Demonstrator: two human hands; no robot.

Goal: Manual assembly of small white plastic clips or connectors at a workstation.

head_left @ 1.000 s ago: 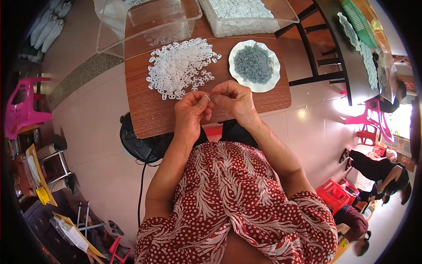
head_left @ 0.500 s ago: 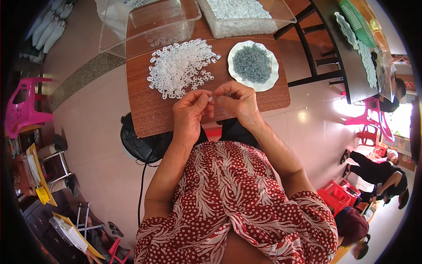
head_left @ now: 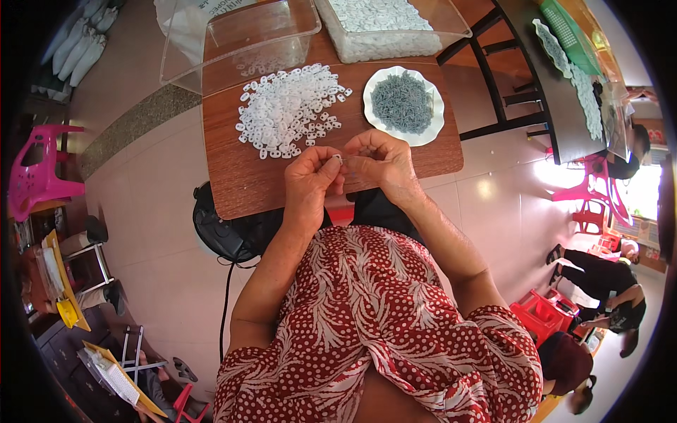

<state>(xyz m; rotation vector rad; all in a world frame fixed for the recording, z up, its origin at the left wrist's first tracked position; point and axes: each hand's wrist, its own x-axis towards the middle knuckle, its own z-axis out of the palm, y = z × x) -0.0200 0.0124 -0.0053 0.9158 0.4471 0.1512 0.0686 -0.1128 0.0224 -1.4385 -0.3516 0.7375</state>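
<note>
Close together over the near edge of the brown table, both my hands are pinched. My left hand (head_left: 310, 180) holds a small white plastic piece (head_left: 339, 159) between thumb and fingertips. Right against it, the fingertips of my right hand (head_left: 384, 166) are closed, and whatever they grip is too small to make out. Beyond my left hand spreads a heap of small white plastic pieces with holes (head_left: 293, 106). Beyond my right hand stands a white scalloped plate (head_left: 438, 127) piled with tiny grey rod-like parts (head_left: 402, 103).
Along the table's far side are a clear plastic bin (head_left: 233, 53) and a second clear bin (head_left: 367, 51) full of white pieces. A dark side table (head_left: 532, 63) stands to the right. People sit and bend near red stools (head_left: 539, 317); a pink chair (head_left: 42, 173) is at left.
My left hand has shifted slightly right, and the white piece at its fingertips shows more plainly. My right hand stays nearly still. In the background at right, a person has moved a little.
</note>
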